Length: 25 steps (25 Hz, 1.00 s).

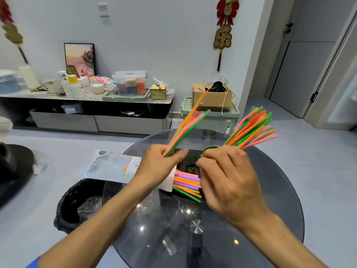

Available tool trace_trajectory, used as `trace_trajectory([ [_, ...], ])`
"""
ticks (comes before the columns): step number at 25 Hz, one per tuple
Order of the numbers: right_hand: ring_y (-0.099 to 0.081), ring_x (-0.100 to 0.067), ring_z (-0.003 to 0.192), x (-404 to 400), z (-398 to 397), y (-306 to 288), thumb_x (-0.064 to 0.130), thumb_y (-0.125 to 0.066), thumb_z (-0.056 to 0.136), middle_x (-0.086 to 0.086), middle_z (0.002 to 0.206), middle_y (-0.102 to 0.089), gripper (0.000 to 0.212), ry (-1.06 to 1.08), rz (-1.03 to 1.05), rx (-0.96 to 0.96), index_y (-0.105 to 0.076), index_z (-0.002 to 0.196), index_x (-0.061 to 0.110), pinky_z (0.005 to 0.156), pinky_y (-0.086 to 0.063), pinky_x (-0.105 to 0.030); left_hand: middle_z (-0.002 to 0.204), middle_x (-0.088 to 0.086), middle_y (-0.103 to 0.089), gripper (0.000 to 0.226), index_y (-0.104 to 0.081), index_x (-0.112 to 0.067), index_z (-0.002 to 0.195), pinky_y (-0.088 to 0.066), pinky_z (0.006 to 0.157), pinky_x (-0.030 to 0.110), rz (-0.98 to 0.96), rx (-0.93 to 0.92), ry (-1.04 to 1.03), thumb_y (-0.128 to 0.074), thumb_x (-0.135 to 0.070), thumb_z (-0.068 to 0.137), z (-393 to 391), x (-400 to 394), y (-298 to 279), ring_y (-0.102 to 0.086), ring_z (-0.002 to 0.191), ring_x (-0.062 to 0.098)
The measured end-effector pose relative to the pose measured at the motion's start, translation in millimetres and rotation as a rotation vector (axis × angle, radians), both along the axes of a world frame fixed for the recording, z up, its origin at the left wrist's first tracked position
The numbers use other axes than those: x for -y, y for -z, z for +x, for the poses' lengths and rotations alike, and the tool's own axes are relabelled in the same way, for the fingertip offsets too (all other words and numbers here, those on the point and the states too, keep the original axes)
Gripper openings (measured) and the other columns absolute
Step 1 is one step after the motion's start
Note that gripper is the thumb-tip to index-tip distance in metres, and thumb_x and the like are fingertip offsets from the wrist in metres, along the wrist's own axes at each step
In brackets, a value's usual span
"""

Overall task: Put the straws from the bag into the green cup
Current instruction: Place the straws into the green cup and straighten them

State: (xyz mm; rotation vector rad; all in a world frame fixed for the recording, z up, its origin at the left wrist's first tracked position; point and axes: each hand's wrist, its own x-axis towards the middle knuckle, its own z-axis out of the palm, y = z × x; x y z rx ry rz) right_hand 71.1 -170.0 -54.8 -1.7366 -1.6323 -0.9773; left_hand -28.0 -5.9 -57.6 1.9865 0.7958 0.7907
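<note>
Both hands work mid-frame over the round smoked-glass table (270, 219). Left hand (158, 167) pinches a straw bundle (185, 128) slanting up-right; right hand (229, 178) curls around the green cup (209, 148), its fanned straws (253, 128) pointing upper right. More straws (188, 183) lie level, poking from the crinkly plastic bag (108, 165).

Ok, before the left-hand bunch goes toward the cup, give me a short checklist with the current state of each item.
1. Left hand grips its straw bunch: ok.
2. Green cup visible: only a sliver of rim shows above the right hand; mostly hidden.
3. Cup opening free: cannot tell; a fan of straws rises at the right hand, and whether it sits in the cup is hidden.
4. Right hand steadying the cup: cannot tell.
5. Straws left in the bag: not ok, more straws stick out of its mouth.
6. Bag on the glass table: ok.
</note>
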Motion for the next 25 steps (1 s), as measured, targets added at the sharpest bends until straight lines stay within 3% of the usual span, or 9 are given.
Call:
trace_trajectory([
  [2, -0.058, -0.028, 0.076, -1, -5, -1, 0.008, -0.062, 0.081, -0.004, 0.083, -0.065, 0.005, -0.101, 0.095, -0.232, -0.066, 0.083, 0.008, 0.071, -0.044, -0.036, 0.047, 0.006, -0.038, 0.049, -0.041, -0.013, 0.049, -0.039, 0.049, 0.027, -0.236, 0.326, 0.076, -0.075, -0.027, 0.081, -1, 7, -11, -0.039, 0.044, 0.016],
  [3, -0.057, -0.025, 0.074, -4, -4, 1, 0.009, -0.062, 0.08, -0.001, 0.081, -0.063, 0.004, -0.133, 0.102, -0.395, -0.064, 0.083, 0.01, 0.068, -0.044, -0.036, 0.046, 0.004, -0.038, 0.047, -0.041, -0.015, 0.049, -0.041, 0.049, 0.026, -0.29, 0.358, 0.126, -0.076, -0.018, 0.08, 2, 14, -9, -0.041, 0.043, 0.015],
  [6, -0.058, -0.015, 0.081, -13, -3, 9, 0.023, -0.065, 0.075, 0.006, 0.09, -0.064, 0.024, -0.151, 0.026, -0.954, -0.06, 0.099, 0.022, 0.072, -0.051, -0.038, 0.046, -0.002, -0.039, 0.038, -0.047, -0.011, 0.054, -0.038, 0.052, 0.026, -0.345, 0.161, 0.19, -0.074, -0.002, 0.079, 11, 39, 31, -0.041, 0.043, 0.01],
  [10, -0.061, -0.012, 0.076, -17, 1, 11, 0.045, -0.072, 0.07, 0.002, 0.09, -0.073, 0.032, -0.227, -0.174, -1.275, -0.066, 0.1, 0.036, 0.082, -0.054, -0.045, 0.062, -0.01, -0.069, 0.013, -0.072, -0.012, 0.079, -0.05, 0.058, 0.019, -0.334, 0.12, 0.313, -0.068, 0.001, 0.081, 23, 57, 47, -0.063, 0.06, 0.0],
  [13, -0.069, -0.009, 0.081, -19, 4, 7, 0.028, -0.071, 0.085, 0.01, 0.083, -0.074, 0.002, -0.28, -0.18, -1.264, -0.071, 0.088, 0.028, 0.082, -0.055, -0.04, 0.078, -0.017, -0.074, 0.026, -0.067, -0.026, 0.088, -0.055, 0.068, 0.018, -0.294, 0.159, 0.36, -0.067, -0.003, 0.076, 35, 66, 37, -0.069, 0.079, -0.003],
  [15, -0.068, -0.008, 0.072, -19, 11, 5, 0.031, -0.067, 0.089, 0.011, 0.075, -0.074, 0.012, -0.218, -0.092, -1.184, -0.071, 0.08, 0.024, 0.07, -0.054, -0.037, 0.07, -0.017, -0.072, 0.021, -0.064, -0.03, 0.08, -0.053, 0.063, 0.023, -0.254, 0.118, 0.268, -0.072, -0.018, 0.065, 42, 65, 37, -0.066, 0.069, -0.001],
  [17, -0.069, -0.013, 0.067, -19, 26, -4, 0.034, -0.063, 0.091, 0.002, 0.076, -0.076, 0.02, -0.185, 0.19, -1.233, -0.072, 0.079, 0.021, 0.064, -0.053, -0.036, 0.079, -0.011, -0.071, 0.033, -0.061, -0.032, 0.085, -0.057, 0.068, 0.035, -0.182, 0.075, 0.142, -0.077, -0.029, 0.056, 47, 56, 38, -0.067, 0.075, 0.01],
  [20, -0.069, -0.016, 0.066, -21, 58, -21, 0.029, -0.058, 0.097, -0.005, 0.081, -0.076, 0.028, -0.129, 0.564, -1.263, -0.071, 0.086, 0.006, 0.06, -0.054, -0.034, 0.109, -0.007, -0.061, 0.05, -0.054, -0.032, 0.106, -0.052, 0.067, 0.014, -0.201, 0.125, 0.02, -0.083, -0.017, 0.068, 48, 40, 35, -0.058, 0.102, 0.013],
  [25, -0.061, -0.017, 0.061, -42, 67, -3, 0.038, -0.063, 0.092, 0.005, 0.064, -0.064, 0.034, 0.115, 0.361, -1.156, -0.067, 0.076, 0.008, 0.06, -0.051, -0.039, 0.11, -0.009, -0.06, 0.044, -0.055, -0.028, 0.11, -0.045, 0.079, 0.022, -0.195, 0.073, -0.013, -0.077, -0.013, 0.075, 44, 32, 41, -0.056, 0.105, 0.011],
])
